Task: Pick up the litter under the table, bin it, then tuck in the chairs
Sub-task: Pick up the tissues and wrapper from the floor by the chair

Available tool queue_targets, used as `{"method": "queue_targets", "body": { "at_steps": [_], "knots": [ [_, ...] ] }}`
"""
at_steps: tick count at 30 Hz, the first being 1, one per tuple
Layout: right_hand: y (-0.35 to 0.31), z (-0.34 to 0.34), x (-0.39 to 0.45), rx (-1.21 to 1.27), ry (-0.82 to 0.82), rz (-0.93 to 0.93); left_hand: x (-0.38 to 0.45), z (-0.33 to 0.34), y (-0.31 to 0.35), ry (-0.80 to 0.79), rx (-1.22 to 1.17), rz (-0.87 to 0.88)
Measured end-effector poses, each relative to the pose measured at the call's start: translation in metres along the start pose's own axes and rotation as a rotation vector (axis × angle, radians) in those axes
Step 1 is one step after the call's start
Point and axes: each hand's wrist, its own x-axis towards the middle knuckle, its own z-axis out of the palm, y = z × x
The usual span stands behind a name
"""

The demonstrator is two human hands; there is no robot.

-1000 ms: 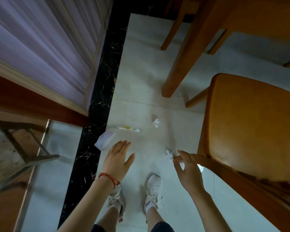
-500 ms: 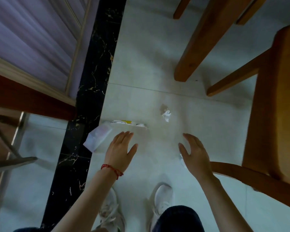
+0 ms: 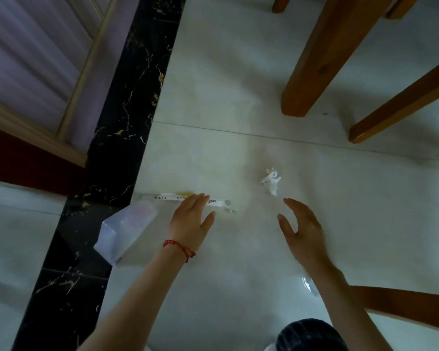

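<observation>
Litter lies on the pale floor tiles. A long white wrapper (image 3: 162, 197) with a yellow patch and print stretches sideways; my left hand (image 3: 192, 224), fingers straight and a red string at the wrist, reaches over its right part. A clear plastic packet (image 3: 123, 231) lies at the edge of the black marble strip, left of that hand. A crumpled white tissue (image 3: 270, 181) sits just beyond my right hand (image 3: 300, 234), which hovers spread and holds nothing. Another small white scrap (image 3: 308, 285) peeks out beside my right forearm.
A thick wooden table leg (image 3: 312, 72) stands at the upper right with a slanted chair leg (image 3: 401, 102) beside it. A curved wooden chair rail (image 3: 403, 305) crosses the lower right. A black marble strip (image 3: 117, 138) and a curtained window frame (image 3: 36, 59) run along the left.
The view has dropped closer to the floor. Both hands have reached forward, the left onto the long wrapper, the right toward the crumpled tissue, leaving the scrap it was near behind.
</observation>
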Motion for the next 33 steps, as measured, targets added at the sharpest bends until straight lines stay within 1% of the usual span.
{"method": "queue_targets", "body": {
  "at_steps": [4, 10, 15, 23, 26, 28, 33],
  "knots": [
    [0.014, 0.013, 0.015, -0.026, 0.022, -0.015, 0.021, 0.018, -0.008, 0.013, -0.006, 0.043],
    [0.013, 0.012, 0.019, -0.001, 0.066, -0.027, 0.034, 0.028, -0.014, -0.010, 0.003, 0.123],
    [0.013, 0.016, 0.019, 0.013, 0.073, -0.041, 0.041, 0.037, -0.021, -0.001, -0.007, 0.115],
    [0.015, 0.020, 0.018, 0.028, 0.080, -0.048, 0.040, 0.039, -0.019, 0.170, -0.051, 0.131],
    [0.018, 0.022, 0.021, 0.037, 0.089, -0.042, 0.044, 0.032, -0.013, 0.233, -0.094, 0.090],
    [0.018, 0.023, 0.025, 0.041, 0.092, -0.040, 0.048, 0.024, -0.006, 0.278, -0.158, 0.063],
    [0.014, 0.026, 0.044, 0.038, 0.120, -0.097, 0.057, 0.000, 0.017, 0.424, -0.427, 0.014]
  ]
}}
